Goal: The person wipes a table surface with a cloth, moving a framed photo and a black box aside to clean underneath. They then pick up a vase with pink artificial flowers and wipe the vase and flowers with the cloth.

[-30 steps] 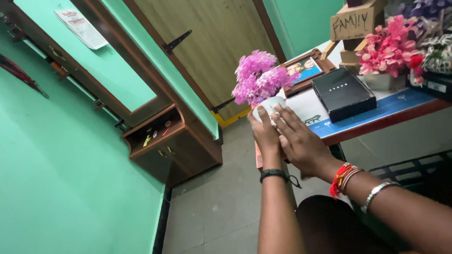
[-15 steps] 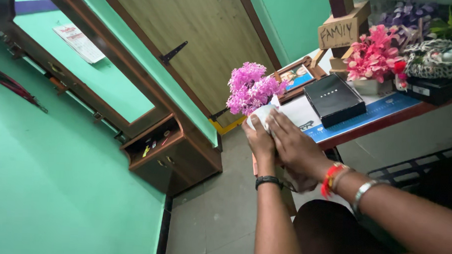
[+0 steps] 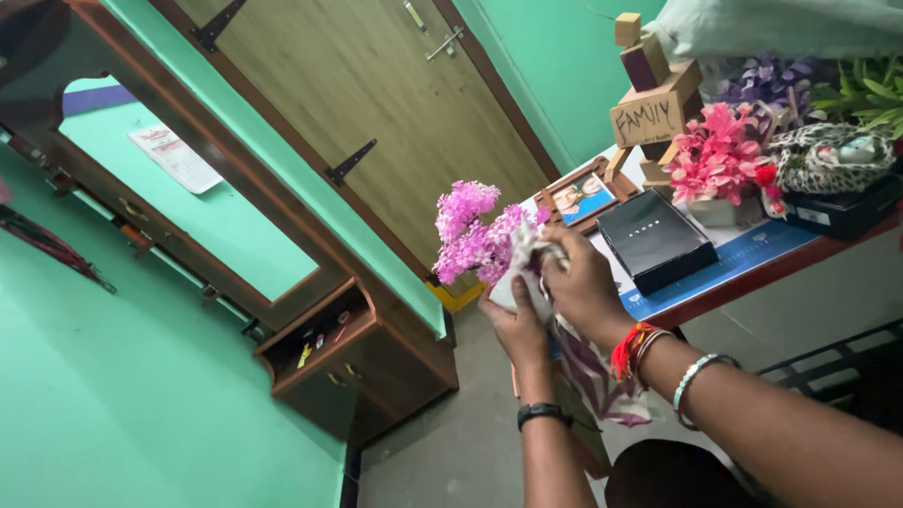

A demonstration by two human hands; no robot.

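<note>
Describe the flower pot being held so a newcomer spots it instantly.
Start at the red-edged table on the right; off its left end, both hands hold a small white pot of purple flowers. Unlike the pink bouquet standing on the table, it is lifted in mid-air.

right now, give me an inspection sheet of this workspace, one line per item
surface: table with red edge and blue mat, crowded
job's things: small white pot of pink flowers, held off the table edge; patterned cloth pressed on it
clutter: black box, photo frame, pink flower bunch, wooden block sign
grippers: left hand cups the pot from below; right hand fingers hold the cloth
cables: nothing seen
surroundings: green walls, wooden door, mirrored dresser
</note>
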